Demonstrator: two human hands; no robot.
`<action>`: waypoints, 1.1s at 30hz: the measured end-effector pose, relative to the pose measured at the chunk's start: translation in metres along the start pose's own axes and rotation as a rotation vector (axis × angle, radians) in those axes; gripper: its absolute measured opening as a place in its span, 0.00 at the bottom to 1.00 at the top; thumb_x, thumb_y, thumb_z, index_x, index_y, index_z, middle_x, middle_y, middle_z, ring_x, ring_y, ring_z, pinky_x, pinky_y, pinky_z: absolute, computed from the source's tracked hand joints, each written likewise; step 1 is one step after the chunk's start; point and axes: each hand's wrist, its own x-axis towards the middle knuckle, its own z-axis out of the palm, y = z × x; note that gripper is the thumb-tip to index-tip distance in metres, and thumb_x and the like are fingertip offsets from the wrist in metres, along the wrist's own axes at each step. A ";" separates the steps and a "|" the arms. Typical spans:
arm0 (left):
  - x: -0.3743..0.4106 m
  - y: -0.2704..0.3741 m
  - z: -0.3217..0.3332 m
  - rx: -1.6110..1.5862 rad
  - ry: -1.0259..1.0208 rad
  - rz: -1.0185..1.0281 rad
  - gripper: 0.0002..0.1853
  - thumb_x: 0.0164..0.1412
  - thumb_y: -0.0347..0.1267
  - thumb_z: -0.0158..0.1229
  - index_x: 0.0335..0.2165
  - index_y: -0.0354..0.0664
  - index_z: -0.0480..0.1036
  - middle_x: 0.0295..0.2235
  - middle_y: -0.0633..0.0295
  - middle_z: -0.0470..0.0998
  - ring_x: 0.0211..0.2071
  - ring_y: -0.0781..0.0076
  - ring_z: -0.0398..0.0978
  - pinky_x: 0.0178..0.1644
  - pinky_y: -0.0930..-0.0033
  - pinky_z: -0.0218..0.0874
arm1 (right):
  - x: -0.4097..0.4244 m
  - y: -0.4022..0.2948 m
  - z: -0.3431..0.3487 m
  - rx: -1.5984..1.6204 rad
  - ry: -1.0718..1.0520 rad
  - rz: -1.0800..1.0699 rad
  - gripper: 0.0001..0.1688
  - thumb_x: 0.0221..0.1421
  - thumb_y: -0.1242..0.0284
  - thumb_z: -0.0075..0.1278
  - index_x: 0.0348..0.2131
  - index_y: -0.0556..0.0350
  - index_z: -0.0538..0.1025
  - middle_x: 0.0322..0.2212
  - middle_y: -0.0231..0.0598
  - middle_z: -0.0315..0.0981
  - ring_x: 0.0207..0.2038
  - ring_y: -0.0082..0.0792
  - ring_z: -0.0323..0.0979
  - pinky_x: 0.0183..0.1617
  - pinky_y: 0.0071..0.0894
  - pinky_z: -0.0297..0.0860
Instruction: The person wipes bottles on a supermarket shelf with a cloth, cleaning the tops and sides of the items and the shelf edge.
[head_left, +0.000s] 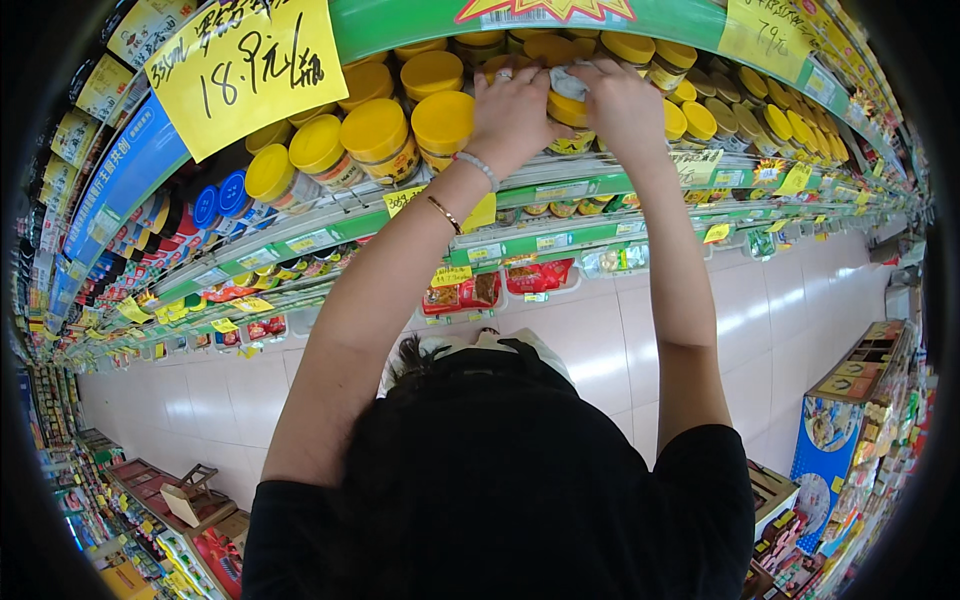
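Both hands reach among yellow-lidded jars on a store shelf (525, 174). My right hand (630, 105) pinches a pale, crumpled cloth (568, 84), which lies against the lid of a front jar (568, 109). Just to the left, my left hand (517, 112) spreads over the neighbouring jars, its thumb beside that same front jar. Whether it grips a jar is hard to tell, as its fingertips are partly hidden among the lids. More yellow-lidded jars (442, 120) stand left of it, and smaller jars (699, 120) fill the shelf to the right.
Handwritten yellow price cards (247, 75) hang from the green shelf edge (405, 16) above. Blue-lidded jars (232, 193) stand further left. Lower down are red packages (538, 276) in bins. Behind me on the tiled floor (600, 330) are a blue display stand (825, 442) and a wooden stand (150, 480).
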 end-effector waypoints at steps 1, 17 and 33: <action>0.000 0.001 -0.002 0.003 -0.025 -0.007 0.45 0.41 0.56 0.66 0.53 0.40 0.67 0.53 0.59 0.71 0.55 0.56 0.66 0.60 0.42 0.47 | 0.000 -0.001 0.001 0.007 -0.002 0.009 0.18 0.42 0.79 0.51 0.37 0.46 0.81 0.33 0.31 0.76 0.35 0.37 0.75 0.36 0.33 0.73; -0.006 0.001 0.007 0.124 -0.082 0.040 0.45 0.53 0.58 0.57 0.60 0.39 0.58 0.57 0.51 0.62 0.60 0.50 0.57 0.61 0.33 0.43 | 0.025 -0.014 -0.031 0.004 -0.254 0.239 0.12 0.46 0.71 0.52 0.34 0.49 0.80 0.32 0.43 0.78 0.34 0.44 0.77 0.37 0.39 0.73; -0.007 -0.004 0.012 0.178 -0.055 0.024 0.47 0.52 0.57 0.59 0.60 0.38 0.56 0.57 0.52 0.62 0.61 0.52 0.55 0.61 0.32 0.42 | 0.093 -0.035 0.015 -0.111 -0.223 0.159 0.24 0.54 0.61 0.44 0.46 0.54 0.75 0.47 0.46 0.72 0.53 0.43 0.66 0.57 0.48 0.58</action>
